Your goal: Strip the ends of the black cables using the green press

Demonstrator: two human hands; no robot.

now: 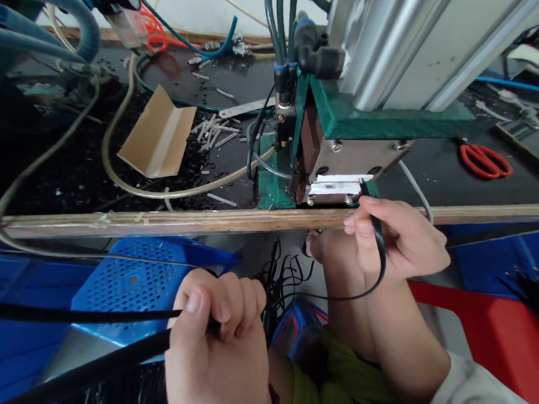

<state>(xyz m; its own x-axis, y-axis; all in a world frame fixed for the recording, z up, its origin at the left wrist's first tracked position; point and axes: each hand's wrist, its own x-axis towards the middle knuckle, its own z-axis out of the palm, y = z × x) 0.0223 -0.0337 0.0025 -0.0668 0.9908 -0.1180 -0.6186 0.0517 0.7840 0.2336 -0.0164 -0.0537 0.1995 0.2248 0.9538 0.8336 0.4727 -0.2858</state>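
Observation:
My left hand (219, 336) is closed around black cables (91, 365) that stretch off to the left in two dark strands. At the front of a bench press, my right hand (393, 236) pinches a flat black cable (381, 249) between thumb and fingers. The end of that cable, with small coloured wires showing, meets the white strip (336, 187) at the base of the press (363, 154). From the right hand the cable loops down and back toward the left, over my leg.
Red-handled scissors (485, 160) lie right of the press. A folded cardboard piece (158, 136), grey offcuts (217, 131) and hoses cover the bench's left side. Below the wooden edge (196, 221) are a blue plastic stool (136, 281) and a red surface (504, 333).

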